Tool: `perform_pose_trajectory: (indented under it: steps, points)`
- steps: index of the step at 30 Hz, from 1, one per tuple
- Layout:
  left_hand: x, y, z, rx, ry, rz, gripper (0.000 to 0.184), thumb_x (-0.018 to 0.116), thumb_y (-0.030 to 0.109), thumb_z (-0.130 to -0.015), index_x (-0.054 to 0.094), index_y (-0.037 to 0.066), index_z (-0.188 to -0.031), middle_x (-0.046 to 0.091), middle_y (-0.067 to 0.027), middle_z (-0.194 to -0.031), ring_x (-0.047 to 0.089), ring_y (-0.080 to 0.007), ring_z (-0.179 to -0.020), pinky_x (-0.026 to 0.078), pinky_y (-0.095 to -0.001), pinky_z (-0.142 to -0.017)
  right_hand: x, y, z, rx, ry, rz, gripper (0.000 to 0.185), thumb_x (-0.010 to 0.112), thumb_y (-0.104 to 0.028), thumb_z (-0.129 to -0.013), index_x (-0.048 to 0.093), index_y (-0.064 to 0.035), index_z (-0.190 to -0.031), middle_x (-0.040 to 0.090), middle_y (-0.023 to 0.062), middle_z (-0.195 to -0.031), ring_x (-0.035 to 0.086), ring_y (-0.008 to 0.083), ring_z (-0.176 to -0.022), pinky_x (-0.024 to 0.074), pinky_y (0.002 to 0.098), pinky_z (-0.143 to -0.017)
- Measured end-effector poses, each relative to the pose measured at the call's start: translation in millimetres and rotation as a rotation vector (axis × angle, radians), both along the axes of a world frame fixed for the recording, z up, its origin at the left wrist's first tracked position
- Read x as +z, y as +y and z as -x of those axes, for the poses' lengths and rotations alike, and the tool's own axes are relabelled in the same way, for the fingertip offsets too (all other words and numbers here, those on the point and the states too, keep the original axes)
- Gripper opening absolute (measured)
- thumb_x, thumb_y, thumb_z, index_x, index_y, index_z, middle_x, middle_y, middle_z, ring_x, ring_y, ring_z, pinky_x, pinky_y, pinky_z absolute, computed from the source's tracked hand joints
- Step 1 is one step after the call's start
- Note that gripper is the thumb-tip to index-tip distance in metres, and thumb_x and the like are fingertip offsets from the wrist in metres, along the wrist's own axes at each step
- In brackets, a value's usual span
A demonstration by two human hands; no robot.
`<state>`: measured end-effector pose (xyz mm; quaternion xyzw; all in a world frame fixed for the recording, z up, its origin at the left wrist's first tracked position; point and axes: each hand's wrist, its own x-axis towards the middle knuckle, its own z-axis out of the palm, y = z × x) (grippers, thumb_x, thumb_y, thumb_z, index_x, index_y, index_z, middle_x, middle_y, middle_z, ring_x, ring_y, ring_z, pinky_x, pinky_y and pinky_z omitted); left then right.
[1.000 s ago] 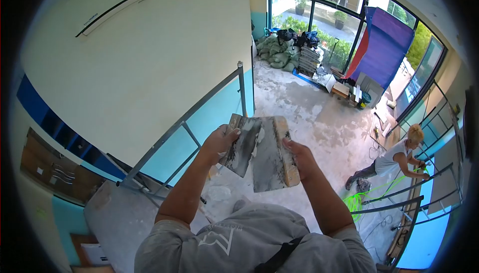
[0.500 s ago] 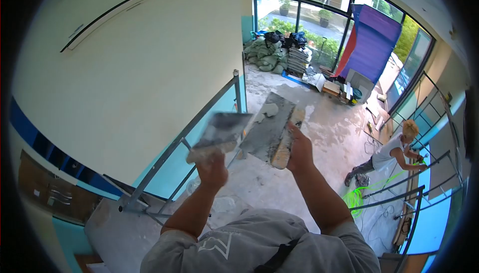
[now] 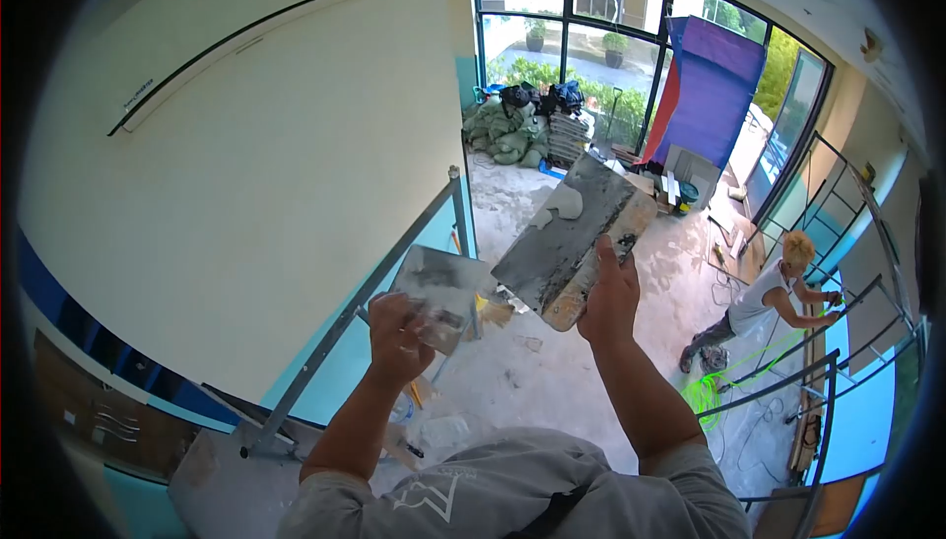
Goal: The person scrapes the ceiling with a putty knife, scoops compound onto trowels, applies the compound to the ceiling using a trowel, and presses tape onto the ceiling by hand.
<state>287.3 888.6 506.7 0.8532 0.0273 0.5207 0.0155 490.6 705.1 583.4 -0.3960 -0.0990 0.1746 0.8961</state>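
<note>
My left hand grips a putty knife with a broad, smeared steel blade, held tilted in front of the frame tube; motion blurs its lower part. My right hand is wrapped round the wooden grip of a wider putty knife, thumb on top. Its grey blade faces up and carries a lump of off-white putty. The two blades are close together, the left one lower; whether their edges touch I cannot tell.
A large cream wall rises at left, with a metal frame before it. At right a co-worker bends beside scaffold bars, near a green cable. Sacks are piled by the window.
The left putty knife has turned over and lowered slightly. My right hand has moved a little to the right, raising and tilting its blade with the putty. The view has shifted slightly.
</note>
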Motion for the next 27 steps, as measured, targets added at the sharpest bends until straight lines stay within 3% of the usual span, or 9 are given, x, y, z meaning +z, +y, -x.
perform_pose_trajectory:
  steps: [5,12,15,19,21,22,24,25,27]
  points:
    - [45.4,2.6,-23.2,-0.074,0.033,-0.180,0.036,0.069,0.005,-0.060,0.063,0.015,-0.094,0.054,-0.0086,-0.101,0.053,-0.0288,-0.096,0.041,-0.0479,-0.084,14.2,11.4,18.5,-0.066,-0.435,0.284,0.034,0.055,-0.024,-0.096,0.050,0.0012,-0.117,0.061,0.0087,-0.101,0.058,0.0160,-0.091,0.0476,0.0311,-0.081]
    - [75.8,33.4,-39.7,-0.068,-0.099,-0.209,0.039,0.068,0.003,-0.058,0.064,0.013,-0.096,0.055,-0.0086,-0.100,0.053,-0.0299,-0.095,0.041,-0.0465,-0.083,35.4,26.4,52.1,0.019,-0.750,0.650,0.041,0.057,-0.031,-0.090,0.053,0.0029,-0.113,0.066,0.0214,-0.095,0.065,0.0339,-0.091,0.0481,0.0405,-0.080]
    - [103.9,49.0,-46.7,-0.019,-0.182,-0.240,0.037,0.067,0.002,-0.059,0.064,0.011,-0.095,0.057,-0.0091,-0.098,0.055,-0.0310,-0.094,0.042,-0.0460,-0.082,35.0,30.7,54.1,0.122,-0.865,0.715,0.040,0.057,-0.031,-0.090,0.054,0.0013,-0.113,0.066,0.0202,-0.095,0.065,0.0339,-0.091,0.0483,0.0406,-0.080]
    - [175.2,69.1,-53.5,-0.029,-0.408,-0.239,0.029,0.066,0.000,-0.063,0.064,0.007,-0.091,0.060,-0.0105,-0.095,0.058,-0.0313,-0.090,0.045,-0.0456,-0.080,18.3,37.2,50.7,0.208,-0.700,0.646,0.042,0.057,-0.032,-0.090,0.055,0.0028,-0.114,0.065,0.0181,-0.099,0.063,0.0289,-0.094,0.0472,0.0383,-0.082]
    - [219.4,88.8,-54.9,-0.015,-0.494,-0.293,0.023,0.066,0.000,-0.066,0.064,0.006,-0.088,0.061,-0.0115,-0.095,0.058,-0.0314,-0.089,0.046,-0.0443,-0.080,-5.9,40.9,36.5,0.173,-0.673,0.851,0.042,0.059,-0.031,-0.090,0.055,0.0033,-0.114,0.065,0.0157,-0.098,0.062,0.0241,-0.091,0.0476,0.0368,-0.081]
    - [242.8,98.3,-54.3,-0.010,-0.535,-0.313,0.020,0.066,0.000,-0.067,0.063,0.005,-0.086,0.062,-0.0120,-0.094,0.059,-0.0315,-0.089,0.047,-0.0436,-0.079,-27.9,45.0,26.1,0.177,-0.654,0.806,0.041,0.059,-0.029,-0.090,0.055,0.0031,-0.114,0.064,0.0138,-0.098,0.061,0.0217,-0.089,0.0479,0.0356,-0.079]
    - [301.4,109.7,-47.1,0.155,-0.563,-0.454,0.039,0.063,-0.002,-0.069,0.051,0.000,-0.106,0.053,-0.0101,-0.096,0.054,-0.0257,-0.088,0.046,-0.0345,-0.080,-55.0,43.2,15.8,0.200,-0.604,0.714,0.037,0.059,-0.025,-0.090,0.055,0.0027,-0.115,0.064,0.0110,-0.097,0.060,0.0185,-0.087,0.0482,0.0338,-0.078]
    - [328.5,122.4,-51.3,0.054,-0.640,-0.357,0.033,0.063,0.000,-0.073,0.051,0.001,-0.104,0.054,-0.0111,-0.096,0.055,-0.0252,-0.086,0.046,-0.0329,-0.078,-60.5,39.1,13.9,0.217,-0.573,0.663,0.036,0.059,-0.024,-0.091,0.055,0.0026,-0.115,0.063,0.0102,-0.097,0.060,0.0177,-0.086,0.0483,0.0332,-0.077]
    - [394.5,125.4,-47.9,0.266,-0.754,-0.524,0.023,0.065,0.010,-0.080,0.055,0.000,-0.098,0.055,-0.0153,-0.091,0.056,-0.0316,-0.084,0.048,-0.0390,-0.076,-76.2,31.1,10.0,0.230,-0.486,0.557,0.034,0.059,-0.021,-0.091,0.055,0.0024,-0.114,0.063,0.0095,-0.096,0.059,0.0171,-0.085,0.0486,0.0326,-0.076]
